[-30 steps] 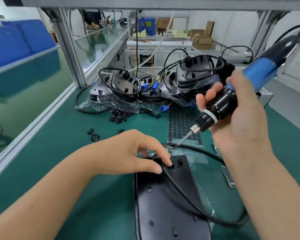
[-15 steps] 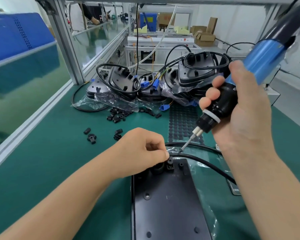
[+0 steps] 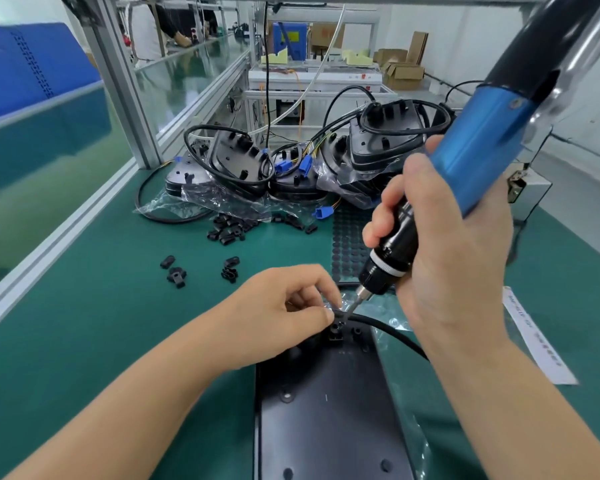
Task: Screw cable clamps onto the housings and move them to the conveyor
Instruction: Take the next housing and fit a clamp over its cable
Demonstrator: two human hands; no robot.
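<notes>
A flat black housing [image 3: 326, 420] lies on the green mat in front of me. Its black cable [image 3: 392, 332] leaves the top end to the right. A small black cable clamp [image 3: 336, 329] sits over the cable at that top end. My left hand [image 3: 284, 317] has curled fingers and pinches the clamp in place with thumb and fingertips. My right hand [image 3: 444, 251] grips a blue and black electric screwdriver [image 3: 478, 161], tilted, with its bit tip down at the clamp.
Loose black clamps [image 3: 227, 228] lie scattered on the mat, several more to the left [image 3: 175, 271]. A heap of housings with cables [image 3: 291, 157] in clear bags fills the back. A sheet of black dots [image 3: 349, 237] and a paper label [image 3: 534, 337] lie at the right. The conveyor [image 3: 42, 140] runs along the left behind an aluminium rail.
My left hand has curled from a flat press to a pinch at the clamp. The screwdriver has swung more upright and its bit has come down to the clamp.
</notes>
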